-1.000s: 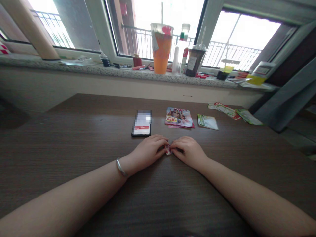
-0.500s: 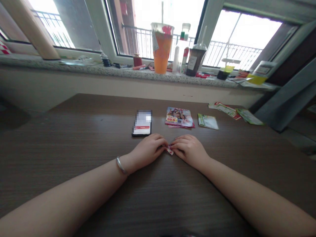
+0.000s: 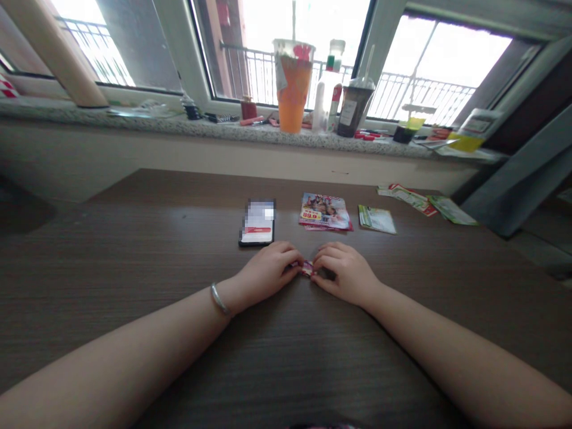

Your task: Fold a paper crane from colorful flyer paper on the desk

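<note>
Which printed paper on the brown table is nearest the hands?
The small pink and white paper, between the left hand and right hand; the glossy multicoloured leaflets and green-printed papers lie farther off.

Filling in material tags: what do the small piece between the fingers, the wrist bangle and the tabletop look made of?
Small piece: probably paper, as its pink-and-white patches look printed; too small to judge finish.
Bangle: likely metal, polished; silvery with bright highlights.
Tabletop: wood or wood-look laminate, satin; dark brown with grain lines and a soft sheen.
</note>
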Available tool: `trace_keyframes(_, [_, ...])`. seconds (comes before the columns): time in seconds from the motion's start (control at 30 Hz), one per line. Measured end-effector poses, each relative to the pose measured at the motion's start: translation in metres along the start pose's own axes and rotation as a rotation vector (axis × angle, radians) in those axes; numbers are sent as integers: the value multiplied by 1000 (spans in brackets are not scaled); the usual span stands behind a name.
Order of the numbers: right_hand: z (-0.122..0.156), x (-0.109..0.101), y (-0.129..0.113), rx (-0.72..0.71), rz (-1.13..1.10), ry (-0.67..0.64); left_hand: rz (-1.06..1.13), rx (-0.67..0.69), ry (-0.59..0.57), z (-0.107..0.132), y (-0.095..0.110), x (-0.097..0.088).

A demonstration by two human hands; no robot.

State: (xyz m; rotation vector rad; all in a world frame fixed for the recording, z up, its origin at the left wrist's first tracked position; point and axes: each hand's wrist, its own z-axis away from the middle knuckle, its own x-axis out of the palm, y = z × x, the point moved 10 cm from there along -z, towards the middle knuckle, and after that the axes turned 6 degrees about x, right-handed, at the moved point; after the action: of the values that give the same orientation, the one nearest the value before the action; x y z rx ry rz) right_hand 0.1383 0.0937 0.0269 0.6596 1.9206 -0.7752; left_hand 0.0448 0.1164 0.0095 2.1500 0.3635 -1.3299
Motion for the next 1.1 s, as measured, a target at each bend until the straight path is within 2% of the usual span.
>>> trace_keyframes(0.33, [2,-1,-2,-29,-23,-18,-50,41,-16,1,5,1])
trace_keyframes(0.57, [3,-7,0,-16,63,104,-97,44,-25,1,10,-2])
trace_keyframes(0.7, [2,-10,3,18,54,127,-145,44,-49,0,12,-1])
trace_keyframes(0.97, [-1,2,19,164,-92,44,-189,34,-55,-3,13,2])
trace_keyframes(1.1, [-1,6,21,189,-150,31,-166,21,-42,-3,12,0])
